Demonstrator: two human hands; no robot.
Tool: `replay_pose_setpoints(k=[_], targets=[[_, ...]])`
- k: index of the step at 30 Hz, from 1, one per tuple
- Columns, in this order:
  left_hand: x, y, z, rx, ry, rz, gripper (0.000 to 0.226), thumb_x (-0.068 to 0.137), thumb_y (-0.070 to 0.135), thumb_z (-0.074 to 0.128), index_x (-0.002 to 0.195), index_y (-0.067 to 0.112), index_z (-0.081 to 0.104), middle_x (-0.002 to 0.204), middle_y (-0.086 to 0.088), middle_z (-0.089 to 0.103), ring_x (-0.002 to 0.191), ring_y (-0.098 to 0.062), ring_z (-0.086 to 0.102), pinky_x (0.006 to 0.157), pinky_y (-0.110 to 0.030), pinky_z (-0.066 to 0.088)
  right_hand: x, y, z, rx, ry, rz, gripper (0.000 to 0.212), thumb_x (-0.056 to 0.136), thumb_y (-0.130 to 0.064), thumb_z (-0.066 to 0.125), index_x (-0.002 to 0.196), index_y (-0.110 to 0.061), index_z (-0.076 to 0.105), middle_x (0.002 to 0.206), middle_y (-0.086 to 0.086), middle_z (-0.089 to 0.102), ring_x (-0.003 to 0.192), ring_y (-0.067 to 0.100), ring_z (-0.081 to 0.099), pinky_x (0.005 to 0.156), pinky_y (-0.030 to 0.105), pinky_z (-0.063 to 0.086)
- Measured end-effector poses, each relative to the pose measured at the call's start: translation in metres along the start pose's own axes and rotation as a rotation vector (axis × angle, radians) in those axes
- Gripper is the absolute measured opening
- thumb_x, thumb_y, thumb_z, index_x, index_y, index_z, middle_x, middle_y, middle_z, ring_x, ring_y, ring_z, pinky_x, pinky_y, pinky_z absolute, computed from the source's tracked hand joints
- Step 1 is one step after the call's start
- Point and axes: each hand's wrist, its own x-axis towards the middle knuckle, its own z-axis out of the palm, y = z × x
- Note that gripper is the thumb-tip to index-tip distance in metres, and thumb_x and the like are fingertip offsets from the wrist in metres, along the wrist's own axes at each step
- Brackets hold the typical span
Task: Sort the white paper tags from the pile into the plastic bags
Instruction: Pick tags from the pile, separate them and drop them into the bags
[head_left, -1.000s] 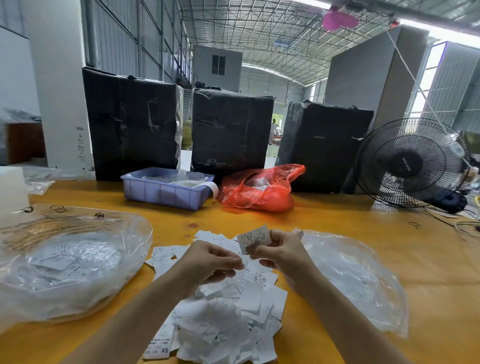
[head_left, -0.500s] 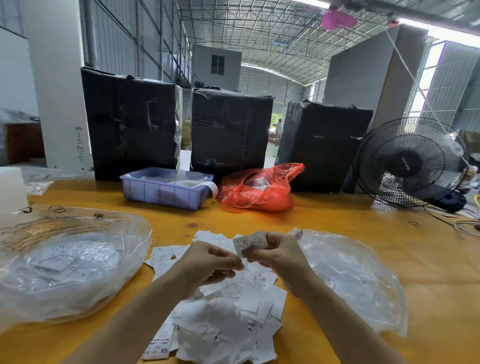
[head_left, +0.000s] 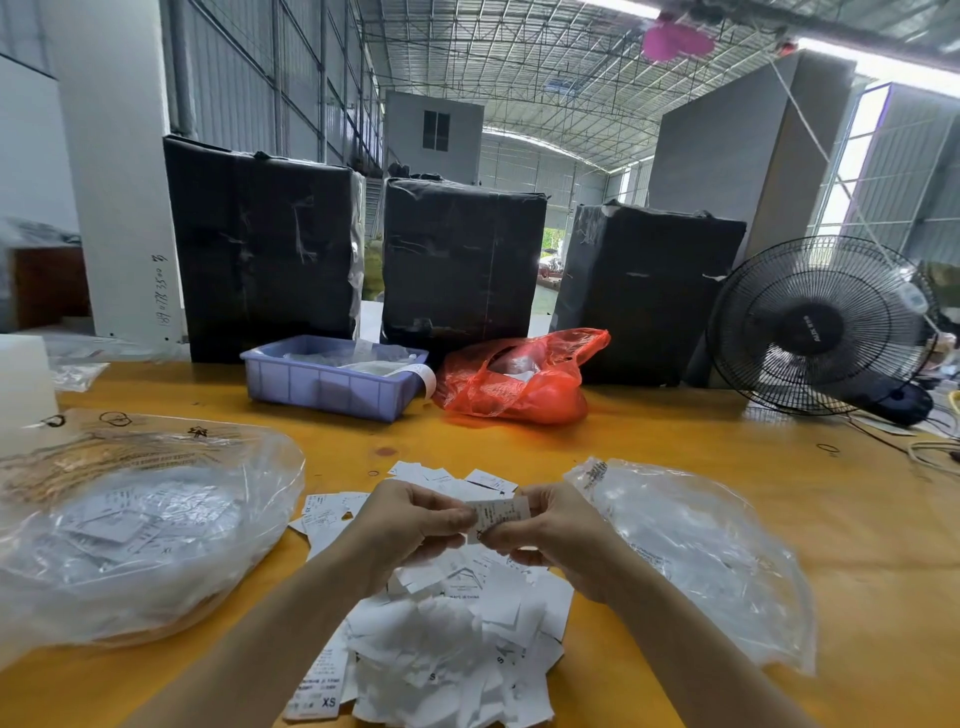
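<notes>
While both forearms reach in from the bottom edge, the two hands meet above the middle of a yellow-orange table (head_left: 675, 467) and share one small white paper tag (head_left: 500, 513). The left hand (head_left: 410, 525) has its fingers curled, with the fingertips pinching the tag's left end. The right hand (head_left: 558, 530) is curled too, pinching the tag's right end and lower edge between thumb and fingers. The tag stretches across the narrow gap between the two grips, lifted clear of the table, its printed face toward the camera; the print is too small to read.

Directly beneath the hands lies the pile of tags (head_left: 447, 649), a loose heap of white slips spreading toward the viewer, some marked "S" and one at the near left marked "XS". A few more slips lie flat just beyond the hands.

To the left of the pile sits a large clear plastic bag (head_left: 130, 530), puffed up, with white tags visible inside. To the right, just beside the right hand, lies a second clear plastic bag (head_left: 691, 551), flatter and crumpled.

Farther back on the table are a lavender plastic bin (head_left: 332, 384) and, to its right, a red plastic bag (head_left: 514, 384). Behind them stand three large bundles wrapped in black (head_left: 462, 260). A black fan (head_left: 826, 325) stands at the far right edge of the table.
</notes>
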Motion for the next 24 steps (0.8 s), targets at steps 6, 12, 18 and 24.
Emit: replay_pose_setpoints(k=[6, 12, 18, 24], targets=[[0.001, -0.002, 0.003, 0.039, -0.006, 0.021, 0.003, 0.073, 0.000, 0.076, 0.074, 0.002, 0.074, 0.059, -0.008, 0.068, 0.048, -0.007, 0.062, 0.047, -0.015, 0.047, 0.000, 0.000, -0.001, -0.034, -0.036, 0.018, 0.018, 0.067, 0.007, 0.077, 0.073, -0.004, 0.065, 0.062, 0.008, 0.059, 0.051, 0.011, 0.055, 0.053, 0.022, 0.043], [0.002, -0.004, 0.004, 0.018, 0.021, 0.048, 0.006, 0.071, 0.000, 0.077, 0.073, 0.002, 0.071, 0.056, -0.006, 0.067, 0.048, -0.007, 0.062, 0.047, -0.015, 0.047, 0.001, 0.000, 0.000, -0.030, 0.015, -0.041, 0.013, 0.080, -0.002, 0.072, 0.090, 0.002, 0.066, 0.069, 0.009, 0.064, 0.053, 0.008, 0.059, 0.055, 0.020, 0.046], [0.004, -0.007, 0.004, -0.012, 0.058, 0.067, 0.007, 0.070, 0.000, 0.078, 0.071, 0.004, 0.072, 0.062, -0.007, 0.070, 0.054, -0.010, 0.066, 0.050, -0.017, 0.049, 0.002, 0.001, 0.003, -0.116, -0.001, -0.074, 0.014, 0.092, -0.003, 0.057, 0.101, 0.002, 0.066, 0.073, 0.004, 0.061, 0.054, 0.004, 0.053, 0.057, 0.016, 0.048], [0.005, -0.012, 0.008, -0.020, 0.085, 0.091, 0.006, 0.070, 0.005, 0.079, 0.068, 0.008, 0.074, 0.068, -0.010, 0.072, 0.064, -0.018, 0.069, 0.065, -0.031, 0.055, -0.001, 0.001, 0.004, -0.054, 0.090, -0.111, 0.031, 0.078, 0.000, 0.073, 0.105, 0.002, 0.059, 0.074, 0.021, 0.067, 0.057, 0.018, 0.064, 0.060, 0.028, 0.056]])
